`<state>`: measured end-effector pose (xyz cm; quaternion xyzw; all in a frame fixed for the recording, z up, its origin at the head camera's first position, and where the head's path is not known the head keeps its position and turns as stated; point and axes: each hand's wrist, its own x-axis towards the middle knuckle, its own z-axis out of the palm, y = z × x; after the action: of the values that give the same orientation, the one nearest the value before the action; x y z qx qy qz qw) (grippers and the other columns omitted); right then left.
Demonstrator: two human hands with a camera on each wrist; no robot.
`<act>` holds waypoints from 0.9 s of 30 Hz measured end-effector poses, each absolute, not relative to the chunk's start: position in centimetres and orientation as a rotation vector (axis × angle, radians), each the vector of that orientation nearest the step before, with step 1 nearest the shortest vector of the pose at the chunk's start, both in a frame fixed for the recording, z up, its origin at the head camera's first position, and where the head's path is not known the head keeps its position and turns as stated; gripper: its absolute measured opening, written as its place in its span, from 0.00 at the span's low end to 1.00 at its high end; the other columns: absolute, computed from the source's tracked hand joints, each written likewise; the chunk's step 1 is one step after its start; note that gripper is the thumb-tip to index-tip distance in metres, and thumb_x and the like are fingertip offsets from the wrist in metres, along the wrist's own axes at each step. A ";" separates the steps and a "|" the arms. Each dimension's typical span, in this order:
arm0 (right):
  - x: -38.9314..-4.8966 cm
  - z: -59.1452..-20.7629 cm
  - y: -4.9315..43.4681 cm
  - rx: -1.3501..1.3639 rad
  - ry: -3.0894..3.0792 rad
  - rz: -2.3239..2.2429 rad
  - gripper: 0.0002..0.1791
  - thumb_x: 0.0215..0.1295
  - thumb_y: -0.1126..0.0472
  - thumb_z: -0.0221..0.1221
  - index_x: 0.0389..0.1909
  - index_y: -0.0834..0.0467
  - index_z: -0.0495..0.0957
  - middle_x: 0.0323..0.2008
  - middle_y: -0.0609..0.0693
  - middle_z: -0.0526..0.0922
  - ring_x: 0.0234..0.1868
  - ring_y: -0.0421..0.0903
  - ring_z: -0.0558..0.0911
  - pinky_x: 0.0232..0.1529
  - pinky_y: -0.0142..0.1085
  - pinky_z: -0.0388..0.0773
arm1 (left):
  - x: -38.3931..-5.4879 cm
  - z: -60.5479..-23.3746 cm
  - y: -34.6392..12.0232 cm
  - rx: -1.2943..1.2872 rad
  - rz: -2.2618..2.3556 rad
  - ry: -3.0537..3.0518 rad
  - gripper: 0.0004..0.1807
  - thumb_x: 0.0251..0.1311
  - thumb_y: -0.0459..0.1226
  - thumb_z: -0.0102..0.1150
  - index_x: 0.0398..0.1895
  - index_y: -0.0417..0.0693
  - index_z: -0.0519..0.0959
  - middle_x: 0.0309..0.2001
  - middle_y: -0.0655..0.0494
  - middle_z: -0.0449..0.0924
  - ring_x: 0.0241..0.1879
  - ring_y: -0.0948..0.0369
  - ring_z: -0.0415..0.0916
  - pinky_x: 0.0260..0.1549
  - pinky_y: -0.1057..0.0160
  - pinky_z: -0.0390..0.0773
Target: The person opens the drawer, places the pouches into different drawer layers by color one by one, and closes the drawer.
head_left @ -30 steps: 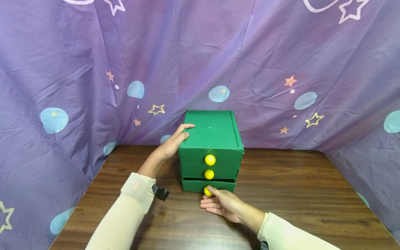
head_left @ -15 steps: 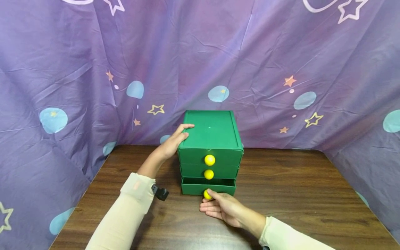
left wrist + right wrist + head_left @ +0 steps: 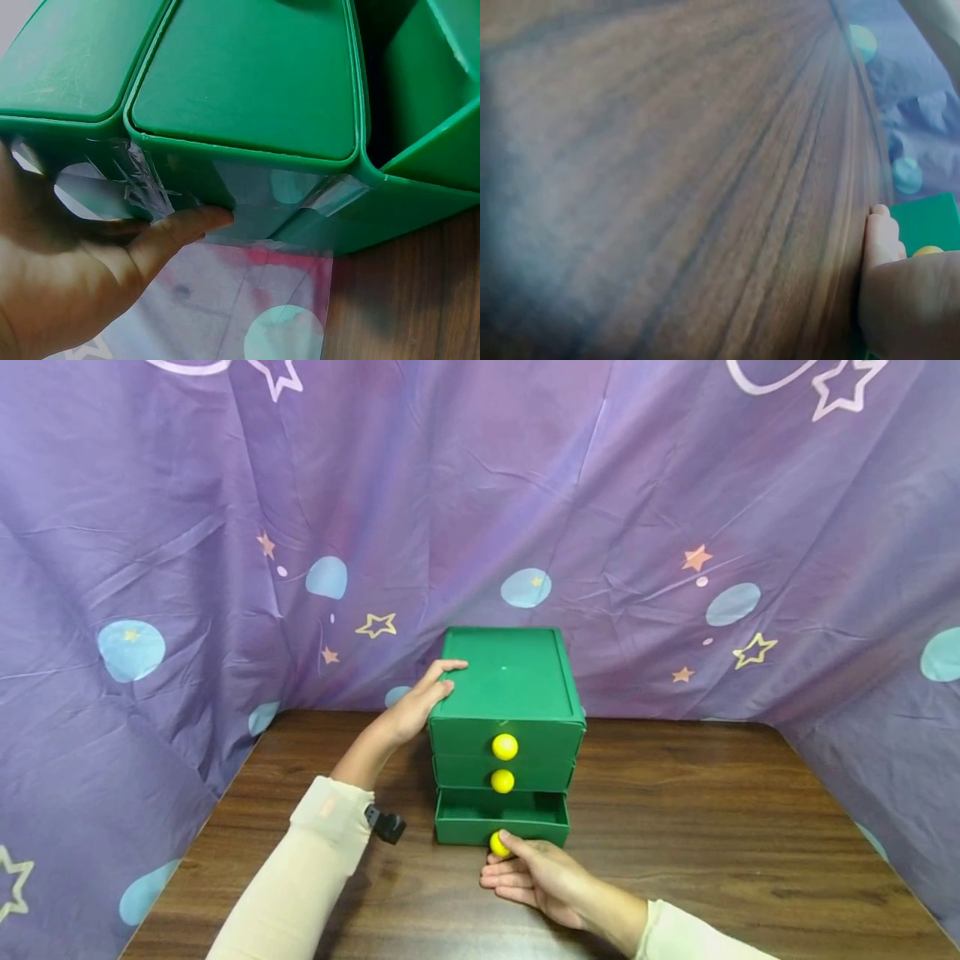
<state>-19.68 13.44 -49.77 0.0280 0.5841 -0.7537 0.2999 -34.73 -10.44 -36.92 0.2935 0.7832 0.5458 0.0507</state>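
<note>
A green drawer unit (image 3: 504, 675) with three stacked drawers stands mid-table, each drawer bearing a round yellow knob. My left hand (image 3: 412, 707) rests against the unit's upper left side, its fingertips over the top edge. In the left wrist view, the thumb (image 3: 187, 223) lies along the side wall, where clear tape is stuck. The bottom drawer (image 3: 463, 833) is pulled part way out, and no contents show inside it. My right hand (image 3: 549, 878) pinches its yellow knob (image 3: 498, 845) between thumb and index finger, the other fingers extended below.
The unit stands on a brown wood-grain table (image 3: 675, 827). Behind and at both sides hangs a purple curtain (image 3: 637, 485) printed with stars and dots. The upper knob (image 3: 505, 747) and middle knob (image 3: 502, 782) stick out above the pulled drawer.
The bottom drawer has slid further out toward me, from a narrow gap to a wider opening, with my right hand moving along on its knob. My left hand has stayed in place.
</note>
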 end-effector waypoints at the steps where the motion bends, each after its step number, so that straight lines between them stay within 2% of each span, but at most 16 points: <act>1: -19.6 -49.7 13.5 0.074 1.551 -1.999 0.31 0.78 0.43 0.55 0.54 0.71 0.77 0.40 0.56 0.89 0.45 0.48 0.90 0.51 0.38 0.85 | -34.7 -36.9 -10.4 0.897 1.661 2.385 0.27 0.79 0.41 0.33 0.77 0.45 0.58 0.80 0.39 0.48 0.79 0.43 0.44 0.75 0.37 0.45; 16: -18.6 -49.9 13.3 0.088 1.525 -1.996 0.29 0.77 0.43 0.55 0.53 0.69 0.77 0.41 0.55 0.89 0.44 0.47 0.90 0.50 0.38 0.85 | -34.7 -37.0 -10.4 0.879 1.664 2.383 0.27 0.79 0.41 0.34 0.77 0.48 0.58 0.81 0.41 0.48 0.79 0.44 0.45 0.76 0.38 0.46; 23: -18.1 -49.7 13.3 0.085 1.538 -1.996 0.30 0.77 0.43 0.56 0.53 0.69 0.78 0.41 0.56 0.89 0.44 0.47 0.90 0.50 0.38 0.85 | -34.8 -37.0 -10.3 0.913 1.682 2.375 0.27 0.78 0.39 0.34 0.77 0.44 0.58 0.80 0.39 0.49 0.79 0.43 0.45 0.76 0.39 0.45; 27: -17.8 -49.7 13.3 0.082 1.531 -2.000 0.30 0.76 0.43 0.56 0.53 0.69 0.78 0.42 0.56 0.89 0.45 0.47 0.90 0.50 0.38 0.85 | -34.6 -36.9 -10.3 0.896 1.670 2.379 0.27 0.79 0.40 0.33 0.77 0.45 0.58 0.80 0.40 0.48 0.80 0.44 0.43 0.76 0.38 0.45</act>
<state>-17.77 13.27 -49.73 0.0308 0.5783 -0.7557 0.3059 -34.57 -10.35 -36.88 0.2943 0.7812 0.5482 0.0499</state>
